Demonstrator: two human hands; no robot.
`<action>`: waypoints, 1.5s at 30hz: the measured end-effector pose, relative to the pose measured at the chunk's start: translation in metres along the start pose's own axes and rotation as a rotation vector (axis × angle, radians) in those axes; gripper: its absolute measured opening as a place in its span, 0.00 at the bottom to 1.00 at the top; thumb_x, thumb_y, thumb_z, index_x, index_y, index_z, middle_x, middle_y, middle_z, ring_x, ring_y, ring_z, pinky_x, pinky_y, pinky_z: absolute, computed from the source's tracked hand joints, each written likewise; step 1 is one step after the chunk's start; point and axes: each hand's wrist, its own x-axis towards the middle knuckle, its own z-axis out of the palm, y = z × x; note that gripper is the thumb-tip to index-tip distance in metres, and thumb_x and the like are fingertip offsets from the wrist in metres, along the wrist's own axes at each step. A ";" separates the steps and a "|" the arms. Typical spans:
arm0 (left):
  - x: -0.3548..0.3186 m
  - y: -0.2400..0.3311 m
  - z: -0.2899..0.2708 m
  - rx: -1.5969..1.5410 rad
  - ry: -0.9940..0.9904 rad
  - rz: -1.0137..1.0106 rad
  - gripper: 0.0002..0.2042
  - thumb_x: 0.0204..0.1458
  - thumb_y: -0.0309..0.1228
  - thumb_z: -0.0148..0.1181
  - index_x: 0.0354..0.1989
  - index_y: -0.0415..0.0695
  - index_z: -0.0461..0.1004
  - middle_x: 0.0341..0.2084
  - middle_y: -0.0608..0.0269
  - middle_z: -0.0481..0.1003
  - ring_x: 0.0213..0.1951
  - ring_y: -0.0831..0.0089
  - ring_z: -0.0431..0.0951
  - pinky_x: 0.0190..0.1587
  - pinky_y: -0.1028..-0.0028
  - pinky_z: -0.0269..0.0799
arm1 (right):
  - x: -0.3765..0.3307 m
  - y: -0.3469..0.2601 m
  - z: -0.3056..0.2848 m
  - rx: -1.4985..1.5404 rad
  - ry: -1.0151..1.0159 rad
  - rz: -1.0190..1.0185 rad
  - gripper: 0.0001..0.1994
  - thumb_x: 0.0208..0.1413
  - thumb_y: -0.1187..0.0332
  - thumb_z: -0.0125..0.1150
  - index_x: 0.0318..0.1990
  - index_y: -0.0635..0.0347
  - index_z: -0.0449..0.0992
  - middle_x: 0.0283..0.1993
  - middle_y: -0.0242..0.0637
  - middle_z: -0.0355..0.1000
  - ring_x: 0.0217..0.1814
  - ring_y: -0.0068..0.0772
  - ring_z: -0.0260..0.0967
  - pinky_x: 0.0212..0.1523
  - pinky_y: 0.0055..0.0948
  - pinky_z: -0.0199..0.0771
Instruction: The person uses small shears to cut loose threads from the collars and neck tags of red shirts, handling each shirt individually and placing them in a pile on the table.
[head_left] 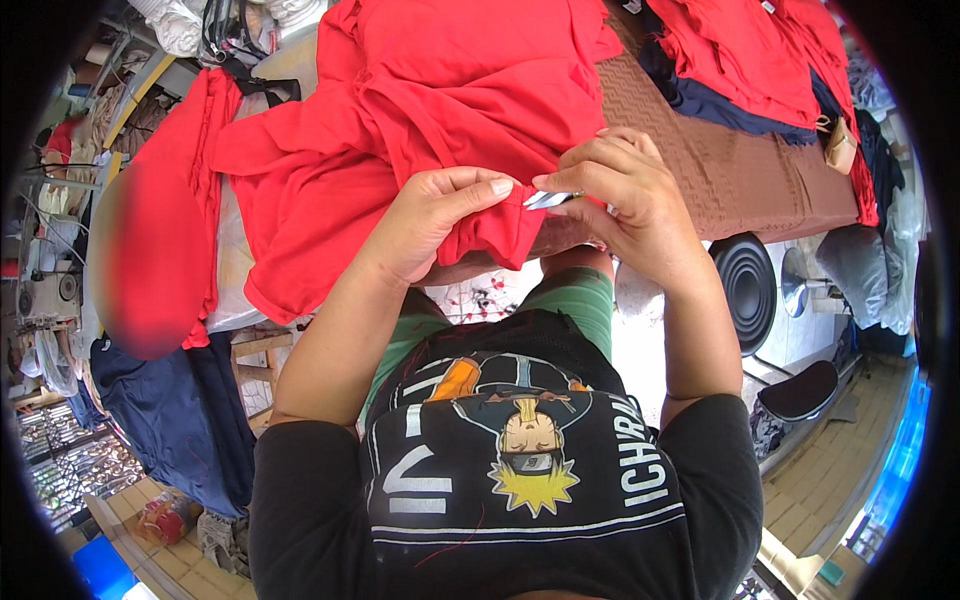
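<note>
A red garment [470, 90] lies spread over the table in front of me, its near edge hanging over the side. My left hand [450, 205] is closed in a pinch on a hem of this garment, thumb on top. Just right of it, my right hand [625, 195] grips small silver thread snips [545, 200], whose blades point left to the pinched hem. The tips reach the cloth's edge; whether they touch a thread is too small to tell. My fingers hide the rest of the snips.
A brown patterned cloth [700, 150] covers the table at right, with more red garments [740, 60] and dark blue ones on it. Another red garment [165, 200] and dark blue cloth [185, 420] hang at left. A round black stool seat [745, 293] stands at the right.
</note>
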 end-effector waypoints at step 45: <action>0.010 -0.011 -0.049 1.464 0.394 0.570 0.13 0.47 0.34 0.68 0.38 0.40 0.76 0.37 0.60 0.77 0.40 0.69 0.77 0.44 0.71 0.72 | -0.059 0.117 0.001 0.534 1.024 0.646 0.06 0.59 0.72 0.59 0.43 0.62 0.75 0.25 0.25 0.70 0.18 0.10 0.56 0.17 0.14 0.49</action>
